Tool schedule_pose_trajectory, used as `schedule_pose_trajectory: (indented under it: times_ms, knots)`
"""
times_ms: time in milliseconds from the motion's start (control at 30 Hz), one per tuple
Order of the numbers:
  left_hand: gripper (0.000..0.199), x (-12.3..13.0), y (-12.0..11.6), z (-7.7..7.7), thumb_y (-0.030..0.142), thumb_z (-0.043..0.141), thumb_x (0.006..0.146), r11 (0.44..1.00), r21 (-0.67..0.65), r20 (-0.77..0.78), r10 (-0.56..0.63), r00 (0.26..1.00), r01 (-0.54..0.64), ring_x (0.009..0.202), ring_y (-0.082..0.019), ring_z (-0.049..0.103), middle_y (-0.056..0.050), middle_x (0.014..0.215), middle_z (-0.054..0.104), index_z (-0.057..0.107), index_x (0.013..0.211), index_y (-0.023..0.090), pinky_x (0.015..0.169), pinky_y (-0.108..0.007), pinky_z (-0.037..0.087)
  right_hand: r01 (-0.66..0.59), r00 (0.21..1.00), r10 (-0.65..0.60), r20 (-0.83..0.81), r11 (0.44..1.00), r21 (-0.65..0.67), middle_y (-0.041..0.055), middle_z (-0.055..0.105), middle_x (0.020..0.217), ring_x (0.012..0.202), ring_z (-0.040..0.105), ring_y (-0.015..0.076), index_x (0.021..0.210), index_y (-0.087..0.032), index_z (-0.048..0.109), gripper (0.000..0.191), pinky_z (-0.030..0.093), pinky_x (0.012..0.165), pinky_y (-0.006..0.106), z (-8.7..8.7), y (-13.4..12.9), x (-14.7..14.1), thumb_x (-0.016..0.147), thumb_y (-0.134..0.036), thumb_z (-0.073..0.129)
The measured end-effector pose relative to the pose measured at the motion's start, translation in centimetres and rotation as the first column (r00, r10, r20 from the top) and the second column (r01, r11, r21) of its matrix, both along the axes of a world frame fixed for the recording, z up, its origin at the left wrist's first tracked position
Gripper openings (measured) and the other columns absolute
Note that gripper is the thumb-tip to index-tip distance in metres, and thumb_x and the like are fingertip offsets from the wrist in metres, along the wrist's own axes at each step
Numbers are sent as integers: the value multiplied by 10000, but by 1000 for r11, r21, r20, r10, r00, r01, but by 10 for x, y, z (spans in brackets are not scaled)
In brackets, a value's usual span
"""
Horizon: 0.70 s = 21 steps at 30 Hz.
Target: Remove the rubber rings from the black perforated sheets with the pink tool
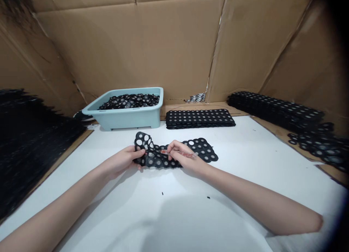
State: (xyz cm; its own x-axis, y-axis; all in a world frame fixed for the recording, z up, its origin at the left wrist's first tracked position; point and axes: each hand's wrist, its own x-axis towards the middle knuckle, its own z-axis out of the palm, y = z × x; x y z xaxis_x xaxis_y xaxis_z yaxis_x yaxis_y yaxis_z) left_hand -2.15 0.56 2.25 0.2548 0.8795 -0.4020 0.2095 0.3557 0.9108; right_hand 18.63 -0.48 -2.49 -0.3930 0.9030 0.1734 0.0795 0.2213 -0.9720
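A black perforated sheet (pixel 203 148) with rows of round holes lies across the white table in front of me. Its left end is lifted and curled up, pinched between the thumb and fingers of my left hand (pixel 124 161). Over the middle of the sheet, my right hand (pixel 183 156) is closed around a slim tool with a clear reddish handle (pixel 192 155), held like a pen. The tool points left toward the curled part. Its tip is too small to make out against the black sheet.
A light blue basin (pixel 128 118) full of black ring-like pieces stands at the back left. Behind the sheet is a neat stack of perforated sheets (pixel 200 119). More stacked sheets (pixel 278 110) line the right, a large black pile (pixel 32 146) the left. Cardboard walls (pixel 177 44) enclose the table.
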Motion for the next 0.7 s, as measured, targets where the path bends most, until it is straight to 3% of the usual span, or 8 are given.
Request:
schedule_pose_trajectory:
  times_ms: [133, 233, 467, 633, 700]
  knots:
    - [257, 1, -2, -1, 386, 619, 684, 993, 32, -72, -110, 991, 112, 586, -136, 496, -42, 669, 564, 589, 692, 131, 533, -247, 411, -15, 1000, 15, 10, 1000, 6, -7, 542, 748, 713, 496, 131, 811, -205, 478, 76, 347, 663, 260, -3, 0, 0, 818, -201, 402]
    - [209, 5, -7, 0, 328, 666, 629, 966, 111, -177, -211, 961, 232, 542, -116, 450, -2, 602, 528, 600, 704, 144, 494, -217, 363, -23, 1000, 23, 1, 1000, 16, -7, 539, 751, 749, 504, 135, 822, -207, 479, 90, 351, 690, 266, -4, 0, 0, 823, -195, 390]
    - [97, -5, -5, 7, 218, 662, 568, 969, 101, -288, -190, 939, 227, 605, -173, 521, -19, 623, 586, 589, 614, 173, 552, -244, 402, -7, 999, 7, 36, 1000, 21, -6, 540, 739, 697, 497, 129, 807, -204, 476, 76, 349, 659, 260, -1, -1, 0, 818, -202, 400]
    - [38, -10, -2, 12, 174, 570, 623, 934, 94, -216, -318, 923, 344, 646, -196, 537, -40, 636, 594, 595, 594, 177, 619, -271, 428, 0, 1000, 0, 16, 1000, -7, -9, 534, 712, 644, 476, 122, 798, -203, 477, 64, 332, 598, 245, 1, -1, -1, 803, -204, 413]
    - [45, -12, 0, 14, 215, 578, 647, 913, 93, -253, -364, 896, 397, 653, -194, 536, -41, 650, 595, 598, 636, 176, 628, -273, 427, 6, 1000, -6, 15, 1000, -17, -10, 538, 714, 610, 460, 114, 791, -201, 479, 62, 318, 568, 240, 1, -1, -2, 798, -205, 418]
